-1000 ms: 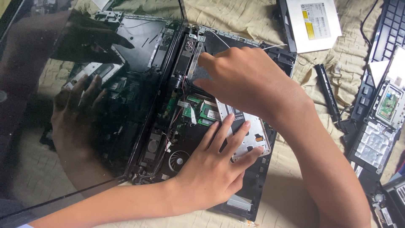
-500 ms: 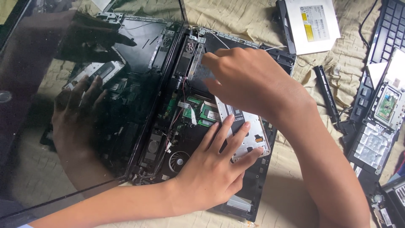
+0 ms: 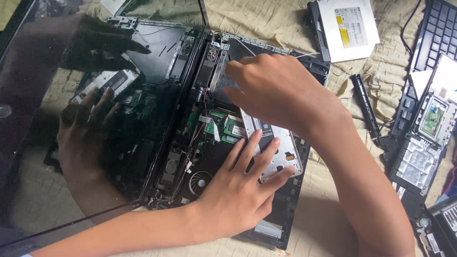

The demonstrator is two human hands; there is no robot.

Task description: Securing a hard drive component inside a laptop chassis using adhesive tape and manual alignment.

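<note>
Two bare hands at work inside an opened black laptop base (image 3: 285, 223) lying on a beige quilted cloth (image 3: 266, 24).

Left hand (image 3: 238, 195): flat, fingers spread, closed round nothing. Fingertips (image 3: 259, 135) press on a silver rectangular metal drive caddy (image 3: 278, 152) at the right of the chassis, near a green circuit board (image 3: 223, 126).

Right hand (image 3: 281, 90): curled over the far end of the same caddy. Fingertips seem to pinch its far edge close to the hinge, but the hand hides the contact; grip cannot be told for certain.

Glossy dark screen panel (image 3: 71, 119) lies open to the left, reflecting the hands.

Set aside, right: white-topped flat optical drive (image 3: 347, 26), far; black plastic strip (image 3: 364, 102); detached black keyboard (image 3: 440, 33); silver-backed palm-rest panel (image 3: 421, 157).

Judgement on doing this well:
- Hold the near end steady with the left palm while the right lifts or slides the far end evenly, not twisted.
- Mind the thin red and black wires (image 3: 202, 102) just left of the caddy.
- Check no screw holds it before pulling.
- Keep fingers off the board.
</note>
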